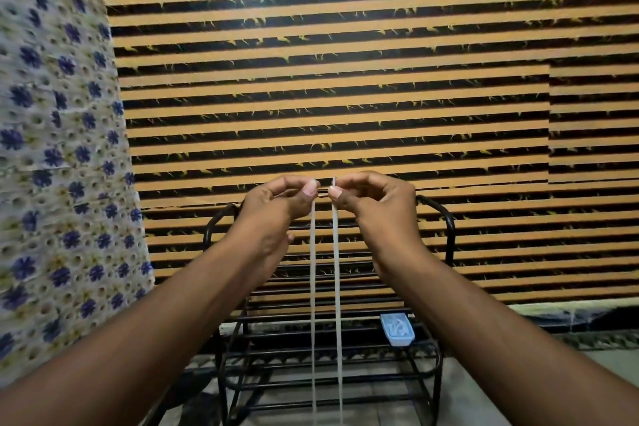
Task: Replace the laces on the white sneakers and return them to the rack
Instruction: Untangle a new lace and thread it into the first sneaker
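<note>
Two hands are held up side by side at the centre, the left hand [276, 207] just left of the right hand [375, 207], near but apart. One end of a lace [337, 287] is pinched in each, and its two strands are hung straight down between the forearms, side by side. Behind and below the hands, a rack [449, 239] is set on the floor [484, 398] against a wall [345, 62]. A small tray [397, 328] is rested on one shelf, toward the rack's right side. A cloth [62, 149] is hung at far left.
</note>
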Available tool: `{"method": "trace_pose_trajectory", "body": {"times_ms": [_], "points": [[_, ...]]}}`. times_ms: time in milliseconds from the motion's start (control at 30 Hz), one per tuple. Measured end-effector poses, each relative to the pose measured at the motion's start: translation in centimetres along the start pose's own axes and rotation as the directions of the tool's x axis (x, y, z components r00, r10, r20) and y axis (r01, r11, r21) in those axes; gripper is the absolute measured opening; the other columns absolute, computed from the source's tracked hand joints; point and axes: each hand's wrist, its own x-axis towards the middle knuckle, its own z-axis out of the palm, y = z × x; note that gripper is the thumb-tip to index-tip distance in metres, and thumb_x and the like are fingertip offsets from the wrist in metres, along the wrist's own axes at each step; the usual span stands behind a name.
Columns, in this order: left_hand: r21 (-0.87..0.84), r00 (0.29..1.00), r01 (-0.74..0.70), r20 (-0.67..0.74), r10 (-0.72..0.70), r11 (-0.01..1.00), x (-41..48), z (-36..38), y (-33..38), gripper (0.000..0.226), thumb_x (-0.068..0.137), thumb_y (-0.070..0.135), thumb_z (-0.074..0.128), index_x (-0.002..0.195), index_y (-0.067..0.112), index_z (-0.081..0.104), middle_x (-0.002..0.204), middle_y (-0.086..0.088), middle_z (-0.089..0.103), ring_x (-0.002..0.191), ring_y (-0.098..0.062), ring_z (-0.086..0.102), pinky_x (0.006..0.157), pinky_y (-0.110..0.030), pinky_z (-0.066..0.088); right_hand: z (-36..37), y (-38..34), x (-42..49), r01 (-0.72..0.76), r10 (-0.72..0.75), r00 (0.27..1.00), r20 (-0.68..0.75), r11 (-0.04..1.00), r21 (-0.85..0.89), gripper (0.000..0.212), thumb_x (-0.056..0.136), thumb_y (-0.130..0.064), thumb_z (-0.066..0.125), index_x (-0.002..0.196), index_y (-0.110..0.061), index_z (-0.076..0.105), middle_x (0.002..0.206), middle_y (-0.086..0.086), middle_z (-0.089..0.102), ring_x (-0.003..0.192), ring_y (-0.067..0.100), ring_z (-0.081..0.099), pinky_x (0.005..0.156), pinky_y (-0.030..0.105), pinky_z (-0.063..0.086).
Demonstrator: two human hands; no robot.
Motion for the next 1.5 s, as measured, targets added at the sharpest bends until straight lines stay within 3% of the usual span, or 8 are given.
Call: {"method": "trace_pose_trajectory", "body": {"times_ms": [133,267,467,667,833,1133,1500], "points": [[-0.014,1.0,0.005,0.0,-0.005,1.0,0.1,0.0,-0.1,0.017,0.09,0.021,0.073,0.106,0.022,0.077,0.107,0.005,0.078,0.115,-0.018,0.065,0.097,-0.054,0.037,0.1,-0.3,0.1,-0.005,0.005,1.0,0.001,0.999,0.046,0.022,0.083,-0.003,0.079,0.1,-0.013,0.071,0.089,0.002,0.076,0.086,0.009,0.074,0.076,0.022,0.057],[-0.034,1.0,-0.006,-0.006,0.006,0.999,0.3,-0.1,0.2,0.015,0.091,0.018,0.072,0.105,0.017,0.076,0.104,0.002,0.079,0.113,-0.017,0.067,0.1,-0.053,0.033,0.3,-0.4,-0.1,0.004,-0.004,1.0,-0.007,0.998,0.061,0.024,0.082,-0.002,0.079,0.102,-0.012,0.069,0.088,0.002,0.077,0.084,0.008,0.075,0.07,0.016,0.057],[0.012,0.998,-0.056,0.018,0.056,0.998,0.4,-0.5,0.6,0.014,0.097,0.017,0.065,0.107,0.013,0.076,0.1,-0.001,0.078,0.108,-0.019,0.067,0.08,-0.029,0.038,0.7,-0.7,-0.1,0.013,-0.012,1.0,-0.021,0.998,0.069,0.023,0.082,-0.001,0.079,0.101,-0.01,0.069,0.085,0.002,0.077,0.082,0.01,0.075,0.071,0.021,0.059],[0.045,0.998,-0.064,0.022,0.063,0.997,0.5,-0.7,0.6,0.017,0.101,0.016,0.061,0.108,0.013,0.076,0.105,-0.006,0.078,0.11,-0.02,0.067,0.082,-0.03,0.038,1.2,-0.9,-0.3,0.02,-0.016,0.999,-0.035,0.995,0.093,0.023,0.082,0.001,0.078,0.1,-0.009,0.069,0.084,0.003,0.077,0.08,0.009,0.075,0.067,0.017,0.057],[0.058,0.997,-0.075,0.009,0.074,0.995,0.5,-1.1,0.5,0.017,0.102,0.018,0.061,0.109,0.014,0.076,0.109,-0.002,0.077,0.115,-0.025,0.064,0.081,-0.031,0.039,1.5,-0.9,-0.3,0.027,-0.024,0.999,-0.035,0.996,0.085,0.023,0.082,0.0,0.079,0.1,-0.01,0.069,0.085,0.002,0.077,0.082,0.009,0.075,0.071,0.022,0.06],[0.028,0.996,-0.078,-0.044,0.079,0.997,0.2,-1.1,0.4,0.012,0.098,0.018,0.066,0.103,0.016,0.077,0.1,-0.002,0.077,0.096,-0.014,0.067,0.076,-0.028,0.039,1.7,-1.0,-0.1,0.038,-0.036,0.999,-0.033,0.998,0.058,0.024,0.082,-0.003,0.079,0.101,-0.012,0.068,0.089,0.002,0.077,0.085,0.008,0.075,0.074,0.022,0.059],[0.028,0.995,-0.081,-0.048,0.082,0.996,0.1,-1.0,0.4,0.013,0.098,0.02,0.067,0.105,0.017,0.077,0.108,-0.006,0.076,0.104,-0.017,0.065,0.077,-0.027,0.037,1.6,-0.9,0.1,0.047,-0.046,0.998,-0.032,0.998,0.033,0.025,0.081,-0.003,0.08,0.102,-0.011,0.068,0.087,0.002,0.077,0.084,0.008,0.075,0.079,0.029,0.06]]}}
